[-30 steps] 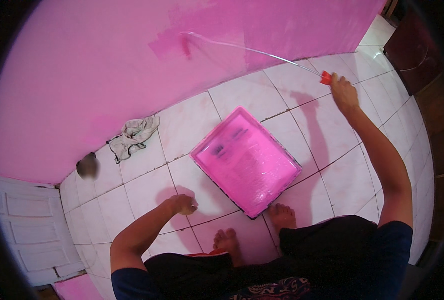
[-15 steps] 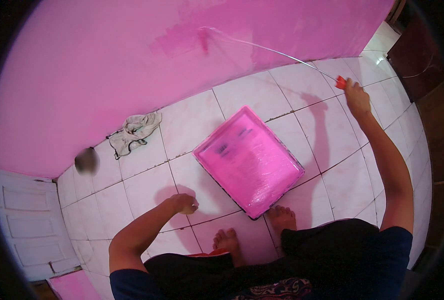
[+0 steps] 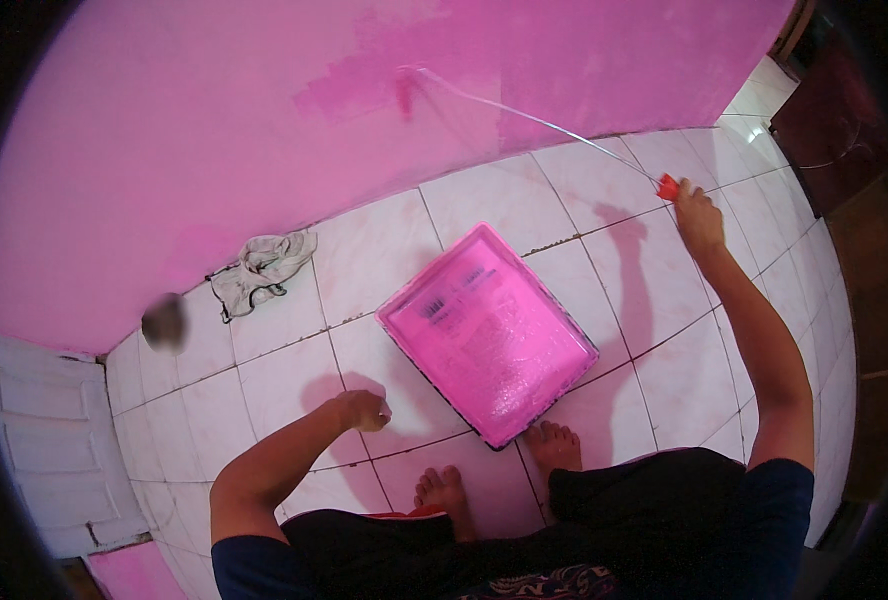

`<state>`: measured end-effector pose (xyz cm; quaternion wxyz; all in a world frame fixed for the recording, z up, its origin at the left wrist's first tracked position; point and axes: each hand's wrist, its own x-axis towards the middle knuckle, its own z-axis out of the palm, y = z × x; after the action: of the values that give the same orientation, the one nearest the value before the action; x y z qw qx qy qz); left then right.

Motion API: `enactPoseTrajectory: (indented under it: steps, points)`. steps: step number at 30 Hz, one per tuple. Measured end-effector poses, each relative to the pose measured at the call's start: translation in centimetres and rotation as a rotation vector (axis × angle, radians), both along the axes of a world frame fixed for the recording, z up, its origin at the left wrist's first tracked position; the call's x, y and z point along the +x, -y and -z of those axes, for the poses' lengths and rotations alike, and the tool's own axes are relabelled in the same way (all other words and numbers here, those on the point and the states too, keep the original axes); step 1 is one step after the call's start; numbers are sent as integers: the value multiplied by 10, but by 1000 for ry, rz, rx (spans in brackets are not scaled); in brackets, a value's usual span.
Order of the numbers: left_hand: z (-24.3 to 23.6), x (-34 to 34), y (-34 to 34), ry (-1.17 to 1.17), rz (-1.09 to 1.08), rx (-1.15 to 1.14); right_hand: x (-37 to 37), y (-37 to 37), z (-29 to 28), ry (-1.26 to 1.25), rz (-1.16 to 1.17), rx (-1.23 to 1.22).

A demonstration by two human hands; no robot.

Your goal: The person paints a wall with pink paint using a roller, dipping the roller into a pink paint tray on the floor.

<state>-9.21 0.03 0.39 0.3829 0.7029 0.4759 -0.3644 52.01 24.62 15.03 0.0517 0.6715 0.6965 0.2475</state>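
My right hand (image 3: 700,218) is closed around the red handle of a paint roller (image 3: 669,188), out to the right above the tiles. Its long thin metal rod reaches left to the pink roller head (image 3: 405,96), which is at the wall within a patch of darker pink. A paint tray (image 3: 432,267), coated in wet pink paint, lies tilted on the floor in front of my feet. My left hand (image 3: 364,410) hangs left of the tray with curled fingers. A pale bit shows at its fingertips, too small to name.
The pink wall (image 3: 214,130) rises beyond white floor tiles (image 3: 284,380). A crumpled grey-white cloth (image 3: 269,268) lies along its base, near a blurred dark round thing (image 3: 164,323). At far left stands a white panelled door (image 3: 49,430); dark brown furniture (image 3: 834,150) edges the right.
The roller head has come slightly down the wall, and my right hand has moved a little left and nearer with the handle. My left hand keeps its curled pose.
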Motion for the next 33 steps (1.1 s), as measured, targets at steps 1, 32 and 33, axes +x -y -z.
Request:
enactPoseTrajectory:
  steps: [1,32,33]
  points:
    - [-4,1,1,-3,-1,-1,-20,-9,-1,-50,-20,-22]
    - [-12,36,-49,526,-859,-451,18,350,1,-763,104,-639]
    - [-11,36,-47,579,-813,-467,8,362,-6,-762,151,-697]
